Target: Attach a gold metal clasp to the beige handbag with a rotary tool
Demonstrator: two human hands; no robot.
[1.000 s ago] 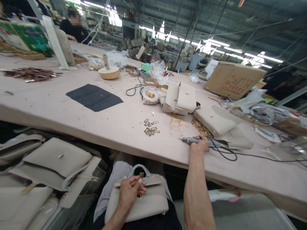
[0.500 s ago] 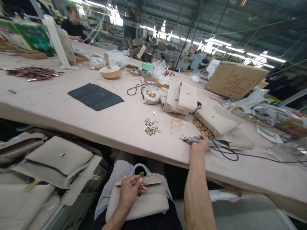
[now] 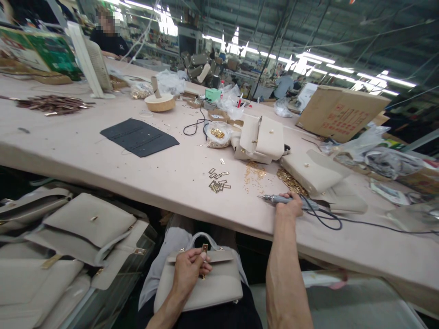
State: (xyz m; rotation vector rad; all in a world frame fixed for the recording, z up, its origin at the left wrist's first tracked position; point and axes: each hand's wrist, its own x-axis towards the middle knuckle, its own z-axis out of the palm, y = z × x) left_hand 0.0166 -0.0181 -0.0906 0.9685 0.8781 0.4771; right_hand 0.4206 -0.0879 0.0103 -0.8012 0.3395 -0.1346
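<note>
A light beige handbag (image 3: 221,289) rests on my lap with its handle toward the table. My left hand (image 3: 187,270) is over its front, thumb and fingers pinching a small gold metal plate (image 3: 205,247) at the flap's edge. Whether the plate is fixed to the flap, I cannot tell. Out on the table's near edge, my right hand (image 3: 290,205) is wrapped around a grey electric screwdriver (image 3: 276,198), its bit pointing left. Beyond that tip lie tiny gold screws (image 3: 254,172). Several rectangular metal frames (image 3: 216,186) are scattered left of them.
More beige bags stand on the table (image 3: 260,137) and in a stack (image 3: 89,219) at lower left. A bag of gold pieces (image 3: 217,135), a black sheet (image 3: 139,137) and a cardboard box (image 3: 341,112) sit farther back. The screwdriver's black cord (image 3: 377,224) trails right.
The whole view has shifted slightly to the right. Both hands keep their grips, with the plate and the screwdriver in nearly the same places.
</note>
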